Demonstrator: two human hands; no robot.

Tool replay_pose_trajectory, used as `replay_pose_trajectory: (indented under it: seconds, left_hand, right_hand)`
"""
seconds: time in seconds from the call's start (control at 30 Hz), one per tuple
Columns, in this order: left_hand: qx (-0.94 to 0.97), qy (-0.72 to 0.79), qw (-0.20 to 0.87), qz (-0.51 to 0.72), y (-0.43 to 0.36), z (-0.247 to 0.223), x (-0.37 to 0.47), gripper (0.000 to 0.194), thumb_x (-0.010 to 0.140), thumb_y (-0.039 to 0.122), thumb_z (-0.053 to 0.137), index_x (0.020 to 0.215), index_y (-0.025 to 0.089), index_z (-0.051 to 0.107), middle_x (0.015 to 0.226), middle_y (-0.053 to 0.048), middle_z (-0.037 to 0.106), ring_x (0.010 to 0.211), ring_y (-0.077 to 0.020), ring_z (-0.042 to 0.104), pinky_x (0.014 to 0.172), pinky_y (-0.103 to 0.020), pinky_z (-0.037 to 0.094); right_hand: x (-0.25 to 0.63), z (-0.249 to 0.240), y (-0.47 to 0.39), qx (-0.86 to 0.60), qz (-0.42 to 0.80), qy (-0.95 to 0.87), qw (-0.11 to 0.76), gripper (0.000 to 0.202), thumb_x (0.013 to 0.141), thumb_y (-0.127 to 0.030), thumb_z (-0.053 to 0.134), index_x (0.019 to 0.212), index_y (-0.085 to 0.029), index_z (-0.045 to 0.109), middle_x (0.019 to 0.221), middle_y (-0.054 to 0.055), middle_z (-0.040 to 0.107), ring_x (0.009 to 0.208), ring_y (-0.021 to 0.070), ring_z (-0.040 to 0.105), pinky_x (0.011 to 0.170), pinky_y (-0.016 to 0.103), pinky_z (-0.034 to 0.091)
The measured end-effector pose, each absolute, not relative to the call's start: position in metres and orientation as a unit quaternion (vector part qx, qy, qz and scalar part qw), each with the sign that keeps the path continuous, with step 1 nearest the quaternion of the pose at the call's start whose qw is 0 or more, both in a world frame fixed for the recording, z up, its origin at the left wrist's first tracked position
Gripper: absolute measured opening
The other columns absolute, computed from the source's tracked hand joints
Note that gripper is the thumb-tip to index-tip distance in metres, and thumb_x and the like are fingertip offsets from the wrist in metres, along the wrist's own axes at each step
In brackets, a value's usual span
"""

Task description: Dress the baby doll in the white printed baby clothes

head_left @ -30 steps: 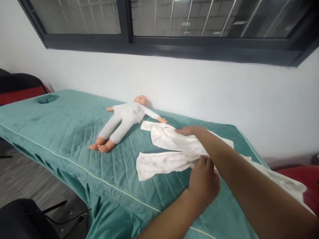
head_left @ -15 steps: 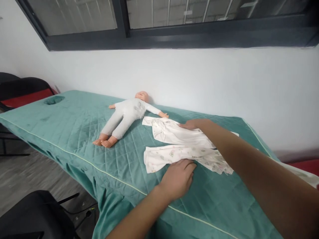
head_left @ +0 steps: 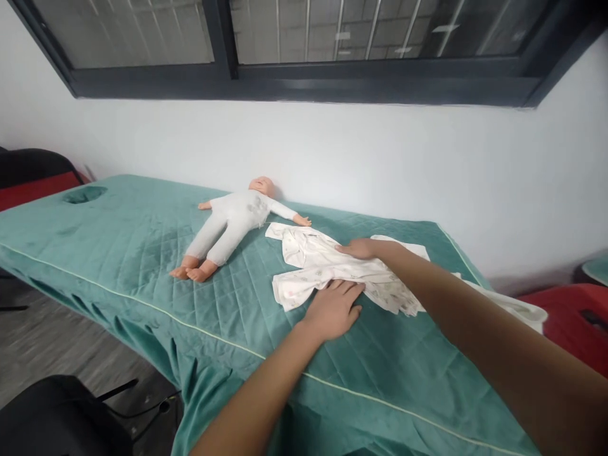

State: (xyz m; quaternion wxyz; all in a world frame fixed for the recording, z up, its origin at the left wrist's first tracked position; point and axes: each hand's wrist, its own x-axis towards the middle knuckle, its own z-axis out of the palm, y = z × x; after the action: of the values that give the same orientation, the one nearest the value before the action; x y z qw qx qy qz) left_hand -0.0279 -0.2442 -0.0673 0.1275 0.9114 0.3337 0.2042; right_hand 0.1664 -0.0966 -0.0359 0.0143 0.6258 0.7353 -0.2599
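Note:
A pale baby garment (head_left: 304, 244) with a small print lies spread on the green bed, two narrow parts pointing left. My left hand (head_left: 335, 310) rests on its near edge, fingers stretched out and spread. Farther back, my right hand (head_left: 358, 248) lies on the upper part of the cloth, its fingers extended to the left; my right forearm covers some of the garment. To the left, a baby doll (head_left: 237, 215) with a white cloth body lies on its back, one hand close to the garment's far end.
The quilted green bed cover (head_left: 142, 253) has a face hole (head_left: 84, 194) at its left end. More white cloth (head_left: 513, 304) lies at the right, beside a red chair (head_left: 570, 316). A black chair (head_left: 61, 418) stands at the lower left. Behind the bed is a white wall with a window.
The garment's near part has shifted away from me, closing the gap to its far part. My left hand has moved with it and its fingers have spread. The view has turned slightly right.

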Motion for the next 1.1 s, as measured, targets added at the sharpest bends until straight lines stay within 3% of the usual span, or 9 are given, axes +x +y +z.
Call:
replay_pose_trajectory:
  seconds: [0.2, 0.37, 0.5, 0.67, 0.73, 0.8, 0.9, 1.0, 1.1]
  left_hand:
    - [0.911, 0.334, 0.130, 0.202, -0.240, -0.068, -0.026, 0.045, 0.096, 0.034, 0.044, 0.140, 0.022, 0.047, 0.138, -0.006, 0.056, 0.123, -0.0223, 0.051, 0.108, -0.043, 0.041]
    - [0.912, 0.325, 0.129, 0.216, -0.240, -0.072, -0.028, 0.042, 0.097, 0.032, 0.042, 0.137, 0.022, 0.051, 0.137, -0.005, 0.058, 0.126, -0.0206, 0.051, 0.109, -0.041, 0.040]
    - [0.906, 0.325, 0.139, 0.234, -0.246, -0.077, -0.034, 0.030, 0.093, 0.017, 0.043, 0.110, 0.020, 0.066, 0.117, -0.003, 0.070, 0.112, -0.0174, 0.061, 0.100, -0.034, 0.046]
    - [0.890, 0.346, 0.085, 0.285, -0.271, -0.082, -0.050, 0.027, 0.090, 0.012, 0.040, 0.085, 0.019, 0.066, 0.087, -0.004, 0.070, 0.083, -0.0168, 0.064, 0.077, -0.030, 0.051]
    - [0.886, 0.328, 0.063, 0.322, -0.281, -0.081, -0.056, 0.026, 0.090, 0.013, 0.040, 0.092, 0.018, 0.066, 0.094, -0.007, 0.069, 0.090, -0.0180, 0.064, 0.082, -0.033, 0.051]
    - [0.871, 0.324, 0.051, 0.364, -0.289, -0.080, -0.063, 0.027, 0.092, 0.016, 0.042, 0.111, 0.018, 0.062, 0.113, -0.010, 0.066, 0.107, -0.0206, 0.061, 0.093, -0.037, 0.050]
    - [0.836, 0.347, 0.034, 0.423, -0.296, -0.080, -0.071, 0.050, 0.092, 0.031, 0.056, 0.138, 0.018, 0.042, 0.137, -0.017, 0.053, 0.130, -0.0272, 0.049, 0.107, -0.048, 0.043]
    - [0.822, 0.338, 0.048, 0.456, -0.298, -0.082, -0.077, 0.081, 0.081, 0.048, 0.070, 0.146, 0.020, 0.030, 0.142, -0.020, 0.047, 0.136, -0.0325, 0.043, 0.111, -0.057, 0.037]
    - [0.806, 0.312, 0.117, 0.490, -0.299, -0.084, -0.076, 0.095, 0.073, 0.057, 0.073, 0.148, 0.023, 0.026, 0.145, -0.020, 0.043, 0.138, -0.0344, 0.041, 0.113, -0.060, 0.035]
  right_hand:
    - [0.166, -0.020, -0.131, 0.601, -0.313, 0.735, 0.037, 0.091, 0.076, -0.088, 0.037, 0.128, -0.019, 0.065, 0.136, 0.013, 0.060, 0.127, 0.0413, 0.052, 0.107, 0.054, 0.040]
    - [0.161, -0.016, -0.158, 0.528, -0.322, 0.785, 0.019, 0.071, 0.084, -0.077, 0.044, 0.125, -0.023, 0.064, 0.135, 0.009, 0.061, 0.122, 0.0352, 0.056, 0.102, 0.043, 0.045]
    - [0.157, -0.026, -0.177, 0.464, -0.195, 0.864, 0.011, 0.051, 0.088, -0.063, 0.050, 0.107, -0.017, 0.061, 0.113, 0.014, 0.064, 0.103, 0.0305, 0.060, 0.091, 0.040, 0.047]
    - [0.146, -0.038, -0.202, 0.440, -0.121, 0.889, 0.008, 0.027, 0.086, -0.033, 0.058, 0.104, -0.014, 0.058, 0.110, 0.016, 0.060, 0.100, 0.0291, 0.057, 0.088, 0.039, 0.045]
    - [0.139, -0.040, -0.214, 0.435, -0.114, 0.893, 0.005, 0.019, 0.085, -0.024, 0.054, 0.102, -0.015, 0.058, 0.104, 0.015, 0.062, 0.096, 0.0276, 0.058, 0.085, 0.038, 0.045]
    - [0.133, -0.041, -0.227, 0.422, -0.110, 0.900, -0.003, 0.020, 0.084, -0.018, 0.051, 0.102, -0.014, 0.060, 0.102, 0.014, 0.063, 0.094, 0.0265, 0.059, 0.084, 0.037, 0.045]
    - [0.125, -0.043, -0.248, 0.370, -0.108, 0.922, -0.029, 0.030, 0.079, -0.013, 0.056, 0.108, -0.014, 0.061, 0.109, 0.014, 0.064, 0.101, 0.0269, 0.059, 0.088, 0.038, 0.044]
    - [0.118, -0.040, -0.269, 0.300, -0.122, 0.942, -0.088, 0.018, 0.083, -0.017, 0.059, 0.100, -0.015, 0.063, 0.106, 0.012, 0.064, 0.101, 0.0264, 0.057, 0.089, 0.039, 0.044]
    - [0.111, -0.026, -0.289, 0.291, -0.127, 0.929, -0.191, 0.016, 0.088, -0.030, 0.059, 0.090, -0.015, 0.064, 0.114, 0.015, 0.060, 0.106, 0.0281, 0.053, 0.092, 0.044, 0.044]
